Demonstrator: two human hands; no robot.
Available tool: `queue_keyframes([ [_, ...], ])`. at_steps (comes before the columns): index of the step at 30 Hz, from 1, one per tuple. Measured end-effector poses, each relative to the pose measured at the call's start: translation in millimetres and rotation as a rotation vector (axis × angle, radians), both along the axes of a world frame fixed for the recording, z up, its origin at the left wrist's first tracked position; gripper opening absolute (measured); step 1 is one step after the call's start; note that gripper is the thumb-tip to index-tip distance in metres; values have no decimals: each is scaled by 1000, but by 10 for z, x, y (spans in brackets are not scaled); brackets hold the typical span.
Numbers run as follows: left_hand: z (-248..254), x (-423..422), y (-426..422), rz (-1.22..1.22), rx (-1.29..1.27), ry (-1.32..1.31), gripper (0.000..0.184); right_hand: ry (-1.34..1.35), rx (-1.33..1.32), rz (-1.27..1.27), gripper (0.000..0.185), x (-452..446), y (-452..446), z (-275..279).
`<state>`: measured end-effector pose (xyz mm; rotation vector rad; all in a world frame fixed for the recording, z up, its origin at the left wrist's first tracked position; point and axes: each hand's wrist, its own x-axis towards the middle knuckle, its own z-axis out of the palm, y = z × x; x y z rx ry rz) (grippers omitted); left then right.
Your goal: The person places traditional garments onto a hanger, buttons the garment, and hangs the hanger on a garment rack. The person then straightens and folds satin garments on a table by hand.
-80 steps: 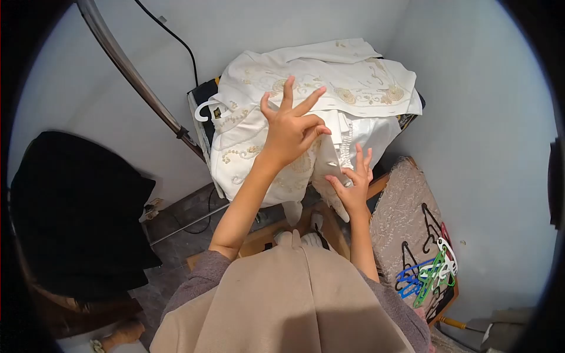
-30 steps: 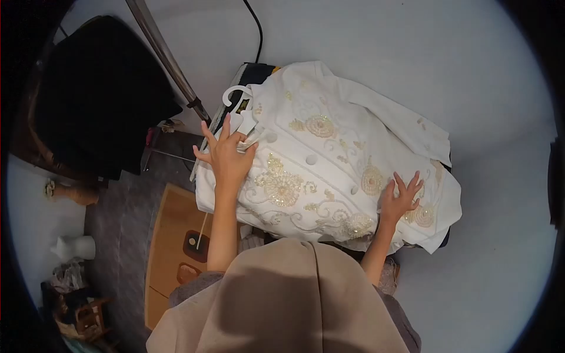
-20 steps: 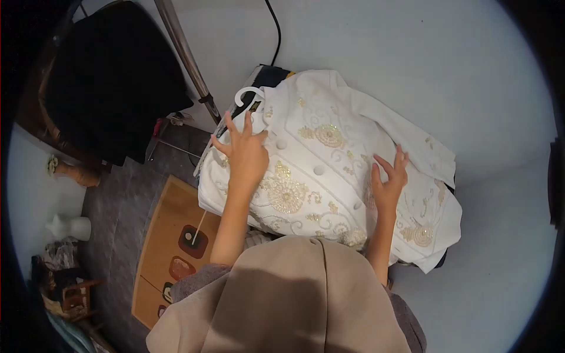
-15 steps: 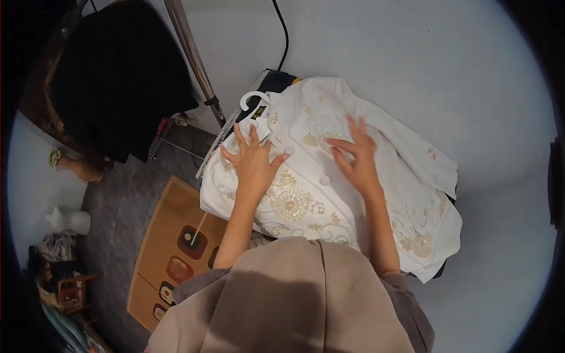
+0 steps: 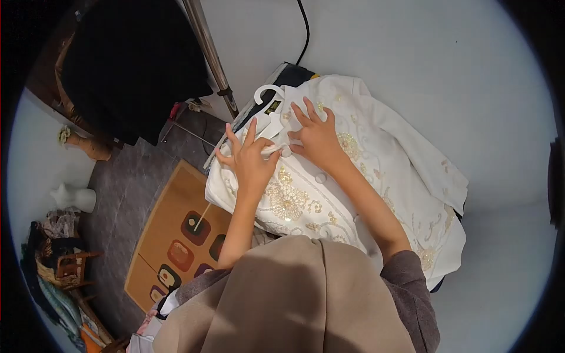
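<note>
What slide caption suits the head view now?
Left hand pinches a white embroidered jacket beside a round button, right hand spread close by.

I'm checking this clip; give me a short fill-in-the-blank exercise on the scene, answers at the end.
1. The beaded jacket is mainly ____ in colour.
2. A round button sits between the left hand and the ____ hand.
3. The curved part of the hanger poking out of the jacket is its ____.
4. The large cloth beside the metal pole is ____.

Missing words: white; right; hook; black.
</note>
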<state>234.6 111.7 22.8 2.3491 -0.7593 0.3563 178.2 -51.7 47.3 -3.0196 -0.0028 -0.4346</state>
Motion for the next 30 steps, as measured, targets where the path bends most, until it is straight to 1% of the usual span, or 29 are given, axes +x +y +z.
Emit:
queue_keyframes([
  [2, -23, -9, -22, -8, -12, -34, 14, -32, 4, 12, 17, 26, -14, -16],
  [6, -7, -45, -55, -61, 62, -95, 17, -96, -19, 20, 11, 69, 10, -136],
  [9, -25, -37, -56, -80, 27, -109, 15, -107, 182, -49, 8, 26, -25, -125],
  [10, -37, -31, -56, -86, 37, -109, 14, -91, 258, -73, 11, -4, -55, -82],
  [13, -75, -2, -57, -100, 68, -108, 11, -71, 467, -20, 14, -27, -183, -62],
  [16, -47, 14, -43, -132, 137, -86, 13, -20, 466, 65, 16, -31, -178, -145],
  [19, -70, 9, -45, -163, 86, -60, 16, 27, 451, 98, 17, -37, -138, -167],
  [21, -7, -1, -53, -176, 109, -12, 20, 41, 433, 111, 18, -50, -123, -181],
  [22, 16, 0, -54, -182, 121, 11, 21, 78, 477, 118, 17, -65, -134, -161],
  [25, -23, 5, -67, -187, 103, 6, 23, 53, 519, 165, 20, -68, -170, -174],
  [28, -78, 10, -61, -188, 80, 2, 21, 75, 614, 166, 21, -49, -217, -189],
  [30, -60, 10, -65, -194, 59, 23, 20, 94, 557, 149, 22, -59, -196, -164],
])
